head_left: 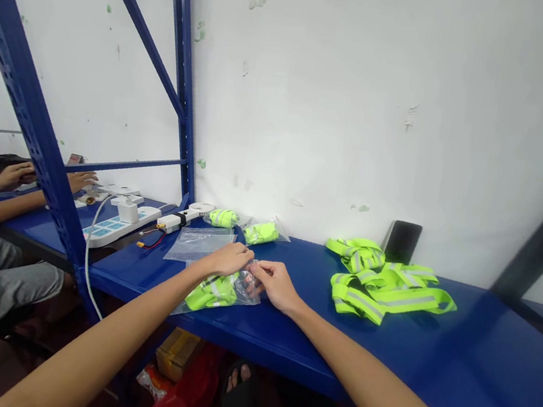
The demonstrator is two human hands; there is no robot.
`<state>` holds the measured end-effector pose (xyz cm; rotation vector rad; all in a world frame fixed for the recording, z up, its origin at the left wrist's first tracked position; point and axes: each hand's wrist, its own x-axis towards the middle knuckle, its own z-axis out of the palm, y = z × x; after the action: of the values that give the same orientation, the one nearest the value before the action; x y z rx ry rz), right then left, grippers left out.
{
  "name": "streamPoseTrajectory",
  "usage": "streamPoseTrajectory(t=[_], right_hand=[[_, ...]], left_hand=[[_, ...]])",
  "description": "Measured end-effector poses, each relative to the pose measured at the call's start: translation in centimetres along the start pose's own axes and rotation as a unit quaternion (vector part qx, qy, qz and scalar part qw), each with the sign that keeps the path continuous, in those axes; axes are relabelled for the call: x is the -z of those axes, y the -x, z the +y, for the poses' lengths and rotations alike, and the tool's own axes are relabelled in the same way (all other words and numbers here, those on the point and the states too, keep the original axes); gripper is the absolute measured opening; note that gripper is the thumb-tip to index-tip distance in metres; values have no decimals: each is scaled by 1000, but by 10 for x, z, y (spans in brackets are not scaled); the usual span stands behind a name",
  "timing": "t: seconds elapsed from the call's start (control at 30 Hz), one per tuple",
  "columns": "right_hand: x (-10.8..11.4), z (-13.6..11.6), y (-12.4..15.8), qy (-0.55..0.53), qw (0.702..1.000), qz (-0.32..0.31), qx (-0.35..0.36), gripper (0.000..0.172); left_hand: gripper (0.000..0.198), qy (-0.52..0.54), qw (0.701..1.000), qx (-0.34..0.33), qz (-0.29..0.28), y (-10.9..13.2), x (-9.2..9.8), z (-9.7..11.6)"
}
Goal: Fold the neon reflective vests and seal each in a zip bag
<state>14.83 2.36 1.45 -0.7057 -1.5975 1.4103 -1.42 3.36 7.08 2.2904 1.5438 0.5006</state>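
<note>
A clear plastic bag (pixel 249 291) lies on the blue tabletop near its front edge, a folded neon-yellow reflective strap (pixel 212 293) inside it. My left hand (pixel 230 260) is closed on the bag's upper edge, its fingers partly hidden by the back of the hand. Beside it, my right hand (pixel 278 287) pinches the same edge between thumb and fingers. The two hands are close together. Behind my left hand lie flat clear bags (pixel 200 242). Loose reflective straps (pixel 390 291) are piled to the right of my right hand.
Two bagged straps, one left (pixel 223 217) and one right (pixel 261 232), lie against the wall. A black phone (pixel 403 242) leans there too. On the left are a power strip (pixel 121 226), a blue shelf post (pixel 38 97) and another person's hands (pixel 15 175). Below sits a cardboard box (pixel 178 353).
</note>
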Motion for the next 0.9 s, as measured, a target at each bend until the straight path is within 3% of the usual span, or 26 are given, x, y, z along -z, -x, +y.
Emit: streamPoseTrajectory(t=[0.37,0.53,0.67,0.9], right_hand=[[12,16,-7,65,992,102,-15,32],[16,15,-8,53,991,114,-41,29],[19,12,-8,53,992,81,-75,26],[20,13,-7,126,988,87,-29,24]], left_hand=[[20,18,994,43,103,-2,-6,6],[20,18,988,31,153,0,-15,5],[18,20,985,21,173,0,-21,3],[19,27,983,-15,183,-1,-24,-2]])
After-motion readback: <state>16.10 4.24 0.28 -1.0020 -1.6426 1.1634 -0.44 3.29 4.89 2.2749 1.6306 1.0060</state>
